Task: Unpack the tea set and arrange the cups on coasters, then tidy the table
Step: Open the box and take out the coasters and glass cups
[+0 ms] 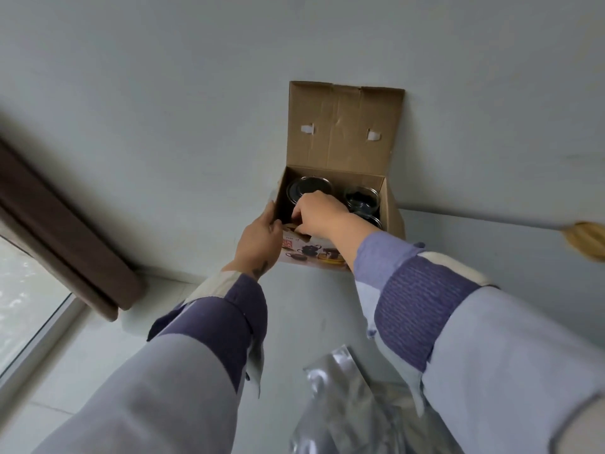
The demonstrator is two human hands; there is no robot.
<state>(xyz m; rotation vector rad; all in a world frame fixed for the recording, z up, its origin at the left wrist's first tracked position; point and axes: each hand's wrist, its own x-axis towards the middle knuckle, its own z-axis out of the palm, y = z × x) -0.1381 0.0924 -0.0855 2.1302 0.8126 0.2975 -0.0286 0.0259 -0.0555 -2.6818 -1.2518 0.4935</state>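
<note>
A brown cardboard tea set box (pixel 343 126) stands open at the far edge of the white table (pixel 311 306), its lid leaning back against the wall. Inside, glass cups (pixel 361 196) with dark contents show at the right, and a larger round glass piece (pixel 307 186) at the back left. My left hand (pixel 258 239) holds the box's front left corner. My right hand (pixel 319 214) reaches into the box, its fingers curled round something at the front left that I cannot make out.
A crinkled silver foil bag (pixel 343 404) lies on the table near me. A yellowish woven object (pixel 586 239) sits at the right edge. A brown curtain (pixel 65 231) and a window (pixel 26 296) are at the left.
</note>
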